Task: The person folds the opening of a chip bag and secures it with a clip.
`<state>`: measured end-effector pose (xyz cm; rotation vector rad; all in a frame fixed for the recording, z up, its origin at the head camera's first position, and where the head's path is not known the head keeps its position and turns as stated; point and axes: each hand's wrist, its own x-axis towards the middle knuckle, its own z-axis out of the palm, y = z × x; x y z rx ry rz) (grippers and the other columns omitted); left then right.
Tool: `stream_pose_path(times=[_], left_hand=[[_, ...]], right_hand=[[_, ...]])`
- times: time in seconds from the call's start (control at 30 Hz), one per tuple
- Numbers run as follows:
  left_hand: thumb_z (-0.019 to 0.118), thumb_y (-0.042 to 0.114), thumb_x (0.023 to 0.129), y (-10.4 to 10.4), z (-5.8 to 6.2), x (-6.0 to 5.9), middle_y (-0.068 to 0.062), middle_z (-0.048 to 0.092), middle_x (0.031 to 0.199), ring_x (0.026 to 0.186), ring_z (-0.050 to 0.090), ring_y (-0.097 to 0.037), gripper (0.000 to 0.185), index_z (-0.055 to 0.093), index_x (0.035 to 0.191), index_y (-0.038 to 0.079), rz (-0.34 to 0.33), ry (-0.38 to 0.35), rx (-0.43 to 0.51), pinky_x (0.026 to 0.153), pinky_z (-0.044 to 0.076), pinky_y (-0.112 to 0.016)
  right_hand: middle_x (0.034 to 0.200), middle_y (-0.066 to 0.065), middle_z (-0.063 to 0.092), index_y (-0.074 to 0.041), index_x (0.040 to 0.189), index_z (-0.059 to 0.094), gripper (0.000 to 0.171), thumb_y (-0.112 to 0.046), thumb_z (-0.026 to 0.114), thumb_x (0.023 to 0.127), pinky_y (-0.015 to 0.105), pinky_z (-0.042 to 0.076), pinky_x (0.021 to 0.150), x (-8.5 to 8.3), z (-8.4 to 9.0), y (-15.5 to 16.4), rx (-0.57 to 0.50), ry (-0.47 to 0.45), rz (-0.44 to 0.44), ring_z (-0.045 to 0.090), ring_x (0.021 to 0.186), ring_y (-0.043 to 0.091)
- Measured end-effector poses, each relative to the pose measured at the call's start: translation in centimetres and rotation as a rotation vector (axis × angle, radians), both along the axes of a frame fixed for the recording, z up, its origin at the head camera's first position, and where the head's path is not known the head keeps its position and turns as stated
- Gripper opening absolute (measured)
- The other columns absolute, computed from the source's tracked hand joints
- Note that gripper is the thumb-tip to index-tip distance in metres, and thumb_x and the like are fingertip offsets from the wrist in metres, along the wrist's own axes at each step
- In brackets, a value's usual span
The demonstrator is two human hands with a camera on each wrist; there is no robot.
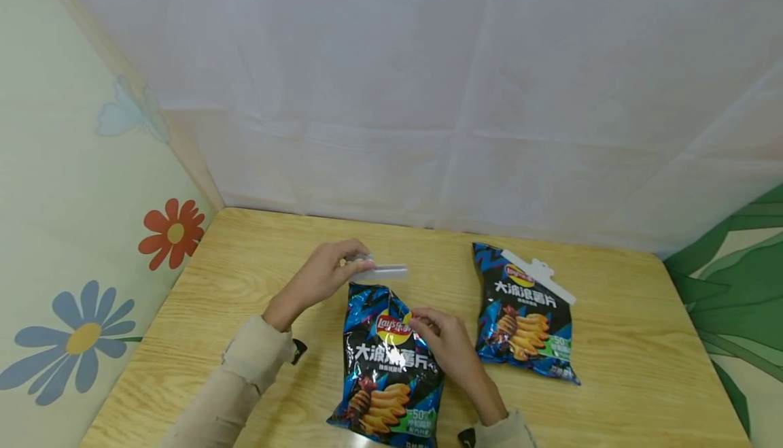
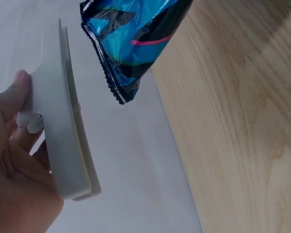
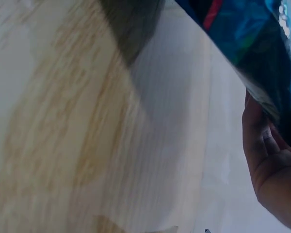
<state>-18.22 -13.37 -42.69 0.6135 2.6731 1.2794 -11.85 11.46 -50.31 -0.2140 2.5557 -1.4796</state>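
Observation:
My left hand [image 1: 330, 268] grips a white plastic bag clip [image 1: 385, 272] just above the top edge of a black and blue potato chip bag [image 1: 391, 373]. In the left wrist view the thumb presses the handle of the clip [image 2: 63, 121], whose two long bars stand slightly apart. The bag's crimped corner [image 2: 119, 82] is near the clip there, with a gap between them. At the upper right corner of that bag, my right hand [image 1: 449, 342] pinches the folded edge between thumb and fingers. The right wrist view shows the fingers partly behind the bag [image 3: 262, 58].
A second, matching chip bag [image 1: 520, 319] lies to the right on the wooden table [image 1: 263, 237], with a white clip [image 1: 541, 277] across its slanted top right corner. White cloth [image 1: 367, 94] hangs behind the table, and a flower-printed panel [image 1: 55, 230] stands at the left.

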Motion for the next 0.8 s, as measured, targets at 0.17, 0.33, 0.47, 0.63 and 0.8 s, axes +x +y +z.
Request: stream_pose_path(times=[0.17, 0.33, 0.47, 0.63, 0.8], left_hand=[[0.064, 0.027, 0.097, 0.03, 0.09, -0.02, 0.002, 0.072, 0.093, 0.075, 0.056, -0.012, 0.013, 0.073, 0.096, 0.019, -0.044, -0.018, -0.011, 0.067, 0.047, -0.028], [0.065, 0.026, 0.095, 0.03, 0.16, -0.04, 0.003, 0.075, 0.091, 0.072, 0.059, -0.006, 0.012, 0.074, 0.096, 0.018, -0.091, 0.019, -0.068, 0.067, 0.049, -0.025], [0.066, 0.027, 0.095, 0.12, 0.37, -0.19, 0.006, 0.075, 0.087, 0.07, 0.058, -0.003, 0.011, 0.074, 0.095, 0.02, -0.118, 0.072, -0.139, 0.075, 0.045, -0.027], [0.067, 0.029, 0.093, 0.43, 0.57, -0.4, 0.012, 0.073, 0.085, 0.074, 0.056, -0.005, 0.009, 0.074, 0.094, 0.023, -0.157, 0.136, -0.241, 0.083, 0.029, -0.035], [0.068, 0.028, 0.093, 0.97, 0.73, -0.39, 0.013, 0.072, 0.086, 0.078, 0.055, -0.008, 0.007, 0.074, 0.092, 0.024, -0.186, 0.166, -0.303, 0.084, 0.03, -0.036]], right_hand=[[0.085, 0.002, 0.075, -0.002, 0.111, 0.073, 0.021, -0.013, 0.067, 0.094, 0.02, 0.052, 0.064, -0.02, -0.09, -0.02, 0.006, -0.002, 0.02, 0.062, 0.069, 0.003], [0.084, 0.002, 0.075, -0.002, 0.11, 0.073, 0.022, -0.014, 0.067, 0.094, 0.021, 0.052, 0.062, -0.01, -0.12, -0.02, 0.01, 0.007, 0.03, 0.062, 0.068, 0.004], [0.084, 0.003, 0.075, -0.002, 0.109, 0.073, 0.021, -0.015, 0.066, 0.094, 0.021, 0.051, 0.06, 0.07, -0.02, -0.09, 0.008, 0.022, 0.032, 0.061, 0.066, 0.003], [0.083, 0.002, 0.074, -0.003, 0.108, 0.074, 0.019, -0.015, 0.066, 0.094, 0.02, 0.048, 0.056, 0.16, 0.17, -0.3, 0.008, 0.02, 0.029, 0.056, 0.062, 0.003], [0.083, 0.001, 0.074, -0.005, 0.107, 0.074, 0.018, -0.015, 0.067, 0.094, 0.02, 0.048, 0.057, 0.26, 0.36, -0.46, 0.017, 0.035, 0.025, 0.056, 0.063, 0.002]])
